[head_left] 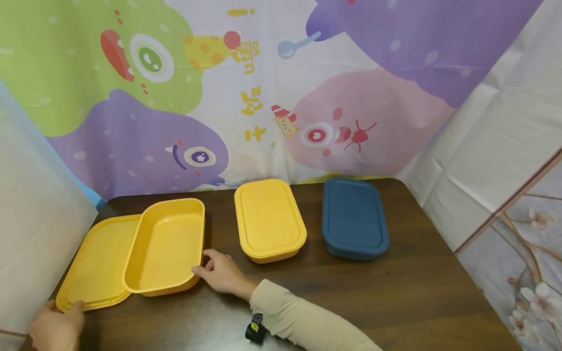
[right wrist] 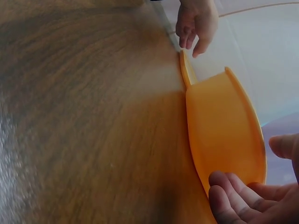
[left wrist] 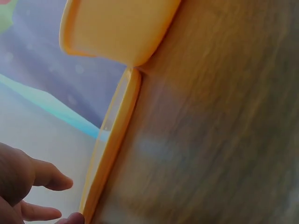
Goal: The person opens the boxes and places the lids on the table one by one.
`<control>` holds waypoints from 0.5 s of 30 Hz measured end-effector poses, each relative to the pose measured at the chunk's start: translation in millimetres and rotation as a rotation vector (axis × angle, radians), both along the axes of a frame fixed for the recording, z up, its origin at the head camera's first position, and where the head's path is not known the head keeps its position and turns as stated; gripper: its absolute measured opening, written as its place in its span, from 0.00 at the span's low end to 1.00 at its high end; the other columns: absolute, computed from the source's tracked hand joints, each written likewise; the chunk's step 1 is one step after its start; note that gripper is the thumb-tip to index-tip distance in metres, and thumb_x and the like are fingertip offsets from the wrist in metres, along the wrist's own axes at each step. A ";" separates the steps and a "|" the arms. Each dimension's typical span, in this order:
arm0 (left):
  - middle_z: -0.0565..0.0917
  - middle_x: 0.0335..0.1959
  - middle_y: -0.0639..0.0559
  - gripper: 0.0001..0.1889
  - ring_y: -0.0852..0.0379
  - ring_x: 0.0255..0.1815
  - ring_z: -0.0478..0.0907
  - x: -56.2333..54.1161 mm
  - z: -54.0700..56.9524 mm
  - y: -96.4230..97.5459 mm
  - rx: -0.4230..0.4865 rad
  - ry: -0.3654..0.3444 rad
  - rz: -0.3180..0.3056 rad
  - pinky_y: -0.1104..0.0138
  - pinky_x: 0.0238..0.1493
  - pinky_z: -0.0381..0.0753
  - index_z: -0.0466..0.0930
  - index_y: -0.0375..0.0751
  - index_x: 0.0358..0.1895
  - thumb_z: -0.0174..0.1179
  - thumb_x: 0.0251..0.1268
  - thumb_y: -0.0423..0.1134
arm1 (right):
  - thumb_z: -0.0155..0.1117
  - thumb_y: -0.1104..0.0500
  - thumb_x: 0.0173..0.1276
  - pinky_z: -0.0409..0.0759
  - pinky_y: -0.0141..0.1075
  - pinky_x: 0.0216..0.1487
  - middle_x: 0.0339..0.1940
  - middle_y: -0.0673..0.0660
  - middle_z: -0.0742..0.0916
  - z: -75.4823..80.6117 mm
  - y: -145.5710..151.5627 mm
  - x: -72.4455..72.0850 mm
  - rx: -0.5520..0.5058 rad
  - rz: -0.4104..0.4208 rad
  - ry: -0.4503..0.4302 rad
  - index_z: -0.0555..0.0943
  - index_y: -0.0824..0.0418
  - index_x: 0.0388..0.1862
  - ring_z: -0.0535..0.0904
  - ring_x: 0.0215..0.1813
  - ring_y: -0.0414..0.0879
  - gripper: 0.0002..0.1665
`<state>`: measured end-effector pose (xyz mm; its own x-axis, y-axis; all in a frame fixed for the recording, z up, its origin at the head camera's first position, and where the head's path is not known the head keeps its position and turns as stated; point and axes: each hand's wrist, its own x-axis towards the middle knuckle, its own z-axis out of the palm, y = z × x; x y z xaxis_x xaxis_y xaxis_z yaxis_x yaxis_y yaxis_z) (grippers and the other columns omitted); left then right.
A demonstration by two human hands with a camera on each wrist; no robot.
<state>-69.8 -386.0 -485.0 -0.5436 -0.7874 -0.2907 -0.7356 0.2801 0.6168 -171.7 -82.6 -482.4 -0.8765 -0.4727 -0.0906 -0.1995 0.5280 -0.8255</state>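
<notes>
Where the left edge of the dark wooden surface (head_left: 395, 302) runs toward the viewer, the left hand (head_left: 57, 325) touches the near-left corner of a flat yellow lid (head_left: 96, 263), its fingers loose and apart in the left wrist view rather than wrapped around it. The lid lies along that edge, and from the head its right part is overlapped by the left side of an open yellow container (head_left: 169, 253); whether the container rests on the lid I cannot tell. This container sits toward the far left corner of the surface, its opening facing up. At its near right side is the right hand (head_left: 224, 275), fingers relaxed against the outer wall, thumb by the rim, not clenched. A pale sleeve (head_left: 307, 317) covers that forearm, with a small black device (head_left: 256, 329) beside the cuff. Next comes a yellow lidded box (head_left: 270, 219) near the middle of the far edge, then a blue lidded box (head_left: 354, 217) toward the far right corner, the two standing apart
</notes>
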 end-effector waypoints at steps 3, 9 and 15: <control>0.60 0.69 0.24 0.37 0.25 0.70 0.54 -0.8 3.8 4.0 0.005 0.026 -0.023 0.39 0.69 0.54 0.48 0.30 0.75 0.47 0.70 0.47 | 0.62 0.47 0.69 0.72 0.25 0.31 0.27 0.48 0.84 1.2 1.7 -1.1 -0.007 0.005 0.038 0.78 0.62 0.60 0.74 0.26 0.34 0.27; 0.63 0.66 0.25 0.34 0.24 0.68 0.56 -6.1 9.5 17.0 -0.040 0.151 -0.084 0.38 0.65 0.55 0.56 0.28 0.72 0.46 0.71 0.46 | 0.62 0.50 0.69 0.69 0.23 0.28 0.23 0.47 0.82 0.1 4.7 -3.6 -0.013 -0.013 0.106 0.83 0.60 0.48 0.70 0.22 0.31 0.17; 0.71 0.60 0.26 0.28 0.34 0.58 0.70 -15.3 16.0 33.6 -0.129 0.290 -0.100 0.40 0.60 0.59 0.67 0.26 0.66 0.48 0.68 0.42 | 0.61 0.49 0.69 0.68 0.23 0.27 0.21 0.44 0.80 1.9 6.8 -5.7 0.009 -0.026 0.147 0.84 0.56 0.41 0.69 0.22 0.31 0.13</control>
<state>-85.1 -352.4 -469.0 -0.6656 -0.7462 -0.0134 -0.4992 0.4318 0.7513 -177.4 -75.8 -480.6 -0.8924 -0.4498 0.0354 -0.3043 0.5421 -0.7833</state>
